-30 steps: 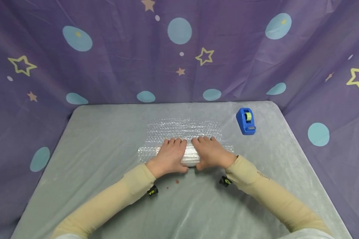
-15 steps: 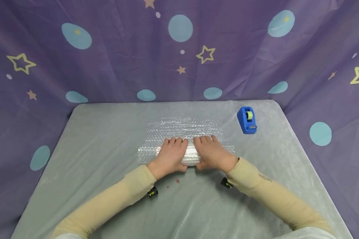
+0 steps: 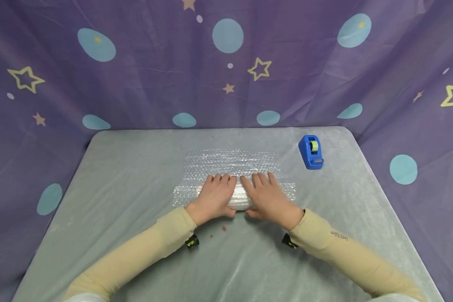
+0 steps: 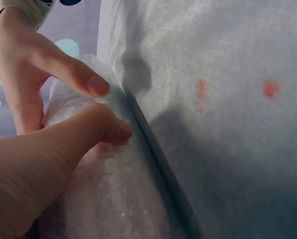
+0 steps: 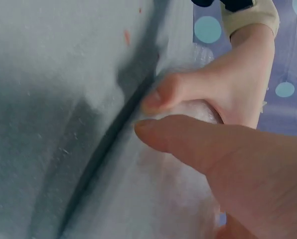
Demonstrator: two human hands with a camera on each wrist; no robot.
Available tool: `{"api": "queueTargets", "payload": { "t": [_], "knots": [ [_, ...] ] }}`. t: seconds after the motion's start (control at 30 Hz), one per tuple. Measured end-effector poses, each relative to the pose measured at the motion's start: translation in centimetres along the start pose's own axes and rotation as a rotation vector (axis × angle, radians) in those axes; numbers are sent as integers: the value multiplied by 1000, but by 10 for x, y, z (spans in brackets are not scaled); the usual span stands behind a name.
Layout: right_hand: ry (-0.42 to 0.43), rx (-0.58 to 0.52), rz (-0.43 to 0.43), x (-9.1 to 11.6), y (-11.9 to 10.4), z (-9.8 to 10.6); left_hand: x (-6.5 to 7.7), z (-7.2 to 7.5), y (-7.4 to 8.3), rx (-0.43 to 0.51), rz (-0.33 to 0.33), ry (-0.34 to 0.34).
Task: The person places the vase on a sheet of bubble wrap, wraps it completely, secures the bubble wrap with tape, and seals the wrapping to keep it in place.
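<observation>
A roll of clear bubble wrap (image 3: pixel 240 200) lies crosswise near the middle of the table, with its flat sheet (image 3: pixel 231 161) stretching away behind it. My left hand (image 3: pixel 216 196) grips the roll left of centre, fingers over the top and thumb at the near side. To the right of centre, my right hand (image 3: pixel 269 198) holds it the same way, its fingers more spread. Both wrist views show the thumbs on the roll's near face, close to each other but apart. Whatever may be inside the roll is hidden.
A blue tape dispenser (image 3: pixel 311 152) with yellow-green tape stands at the back right of the grey-covered table (image 3: pixel 136 167). Small red spots (image 4: pixel 271 89) mark the cover in front of the roll. A purple patterned curtain (image 3: pixel 154 84) encloses the back and sides.
The right wrist has shifted slightly toward me and to the right, and the right fingers have spread over the roll. The left hand and the roll stay nearly in place.
</observation>
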State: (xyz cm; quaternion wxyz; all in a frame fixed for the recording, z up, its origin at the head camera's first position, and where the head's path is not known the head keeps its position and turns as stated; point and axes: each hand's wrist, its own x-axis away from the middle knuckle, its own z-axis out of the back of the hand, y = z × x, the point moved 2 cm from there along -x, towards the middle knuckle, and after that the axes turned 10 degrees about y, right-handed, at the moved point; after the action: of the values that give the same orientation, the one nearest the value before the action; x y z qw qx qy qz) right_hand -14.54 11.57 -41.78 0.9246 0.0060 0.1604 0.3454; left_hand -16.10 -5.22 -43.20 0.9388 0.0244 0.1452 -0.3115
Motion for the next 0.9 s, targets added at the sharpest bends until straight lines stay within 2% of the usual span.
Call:
{"api": "queueTargets", "payload": {
  "t": [0.33,0.63,0.77,0.9],
  "knots": [
    [43,13,-24,4,-9,-6,2,0,1,1,-14,-7],
    [35,8,-46,4,-12,-9,4,0,1,-2,-18,-9],
    [60,-10,-26,3,-8,-12,3,-1,0,14,-15,-38],
    [40,-35,-18,0,-5,-13,1,0,-2,43,-3,-76]
  ]
}}
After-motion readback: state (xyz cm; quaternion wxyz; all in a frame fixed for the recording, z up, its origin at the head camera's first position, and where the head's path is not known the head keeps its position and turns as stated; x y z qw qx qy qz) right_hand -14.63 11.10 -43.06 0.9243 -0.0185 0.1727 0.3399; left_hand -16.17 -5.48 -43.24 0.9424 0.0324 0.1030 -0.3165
